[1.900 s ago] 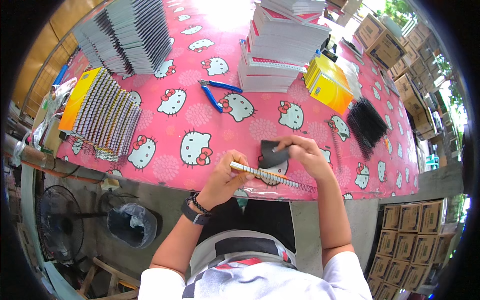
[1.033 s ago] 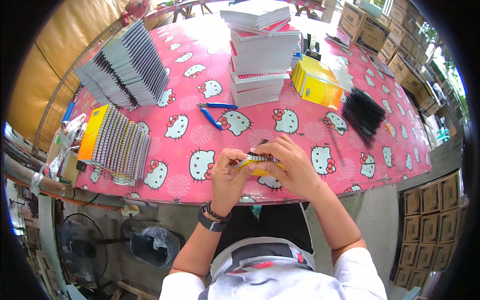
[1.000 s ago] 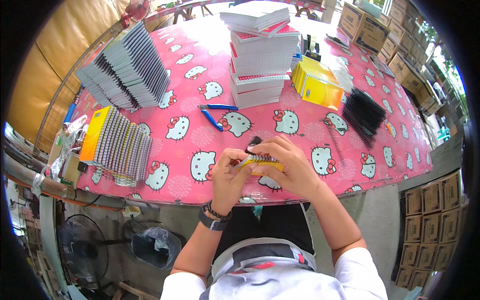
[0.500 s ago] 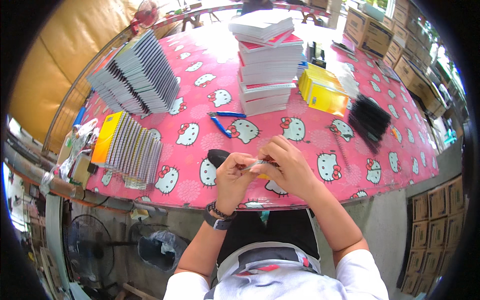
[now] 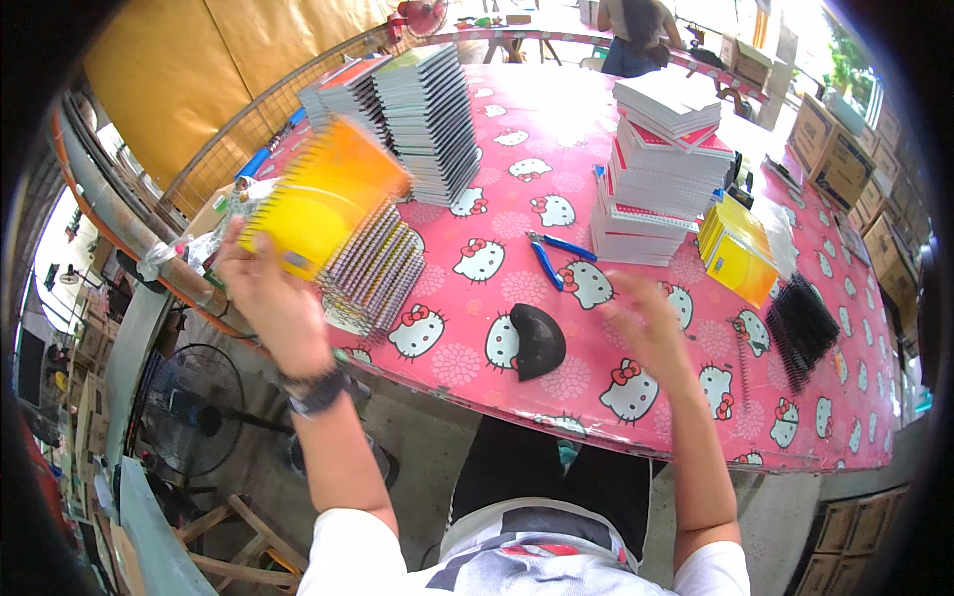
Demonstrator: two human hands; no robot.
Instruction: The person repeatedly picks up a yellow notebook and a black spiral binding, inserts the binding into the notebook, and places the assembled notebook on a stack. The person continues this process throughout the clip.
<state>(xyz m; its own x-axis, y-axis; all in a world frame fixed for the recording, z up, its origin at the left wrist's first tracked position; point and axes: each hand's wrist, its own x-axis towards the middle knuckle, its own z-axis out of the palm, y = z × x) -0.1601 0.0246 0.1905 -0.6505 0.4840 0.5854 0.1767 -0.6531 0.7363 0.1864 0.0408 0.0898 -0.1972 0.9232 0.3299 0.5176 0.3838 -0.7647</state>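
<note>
My left hand grips a yellow-orange spiral notebook by its lower left corner. It is tilted above a stack of spiral notebooks at the table's left edge. Over the middle right of the table, my right hand is raised and slightly blurred, its fingers apart with nothing in them. Near it lie blue-handled pliers with their handles spread. A black half-round object rests at the front middle. Further right are a thin loose coil and a pile of black spiral coils.
Taller notebook stacks stand at the back left. A high pile of unbound white page blocks rises behind the pliers, beside yellow-covered booklets. Cardboard boxes are at the far right. A person is at a far table.
My hands were together at the front middle; now they are apart. My left hand has moved left with the yellow notebook, my right hand is now empty, and the view has shifted left.
</note>
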